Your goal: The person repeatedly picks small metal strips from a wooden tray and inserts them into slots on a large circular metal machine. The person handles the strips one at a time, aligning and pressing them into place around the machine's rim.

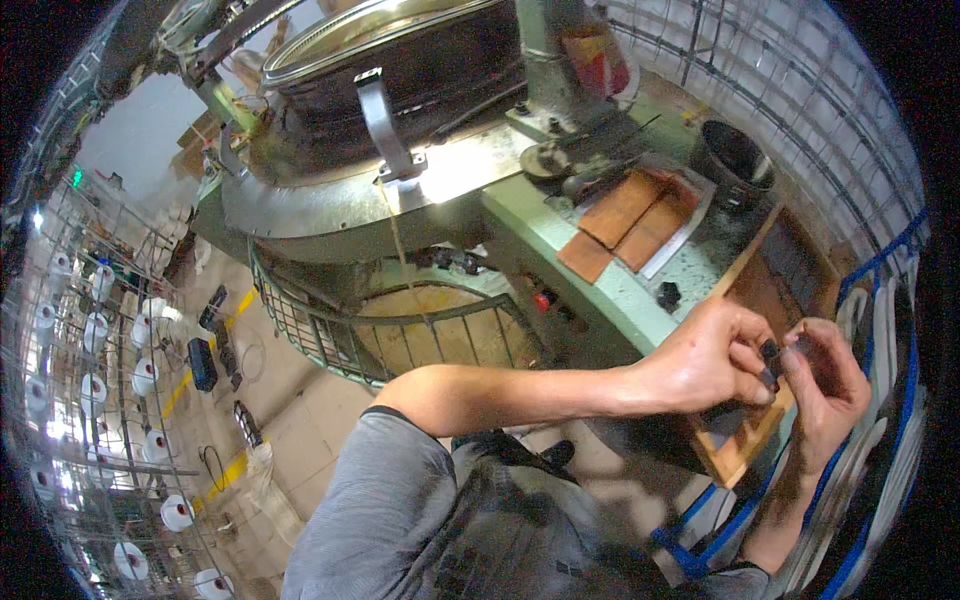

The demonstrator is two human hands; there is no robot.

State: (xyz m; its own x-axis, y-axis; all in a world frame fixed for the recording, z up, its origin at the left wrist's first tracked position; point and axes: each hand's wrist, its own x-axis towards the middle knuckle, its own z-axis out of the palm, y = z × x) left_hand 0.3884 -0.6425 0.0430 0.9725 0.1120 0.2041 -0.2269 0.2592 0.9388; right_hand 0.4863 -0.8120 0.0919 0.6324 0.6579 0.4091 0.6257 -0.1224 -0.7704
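Observation:
My left hand (708, 358) reaches across to the right side, its fingers curled and pinching a small black piece (769, 362) whose kind I cannot make out. Right beside it, my right hand (828, 385) has its fingertips pressed together close to that piece; what they pinch is hidden. Both hands are above an open wooden drawer (748, 448) at the end of the green machine table (560, 235). A black star-shaped knob (668, 295) sits on the table just beyond my left hand.
Brown wooden blocks (622, 222) and a black bucket (733, 165) stand on the table. A large round machine (400, 75) rises behind, with a curved metal guard (380, 335) below. Thread cones (94, 395) on a rack line the left; wire mesh and blue-framed bars (890, 250) border the right.

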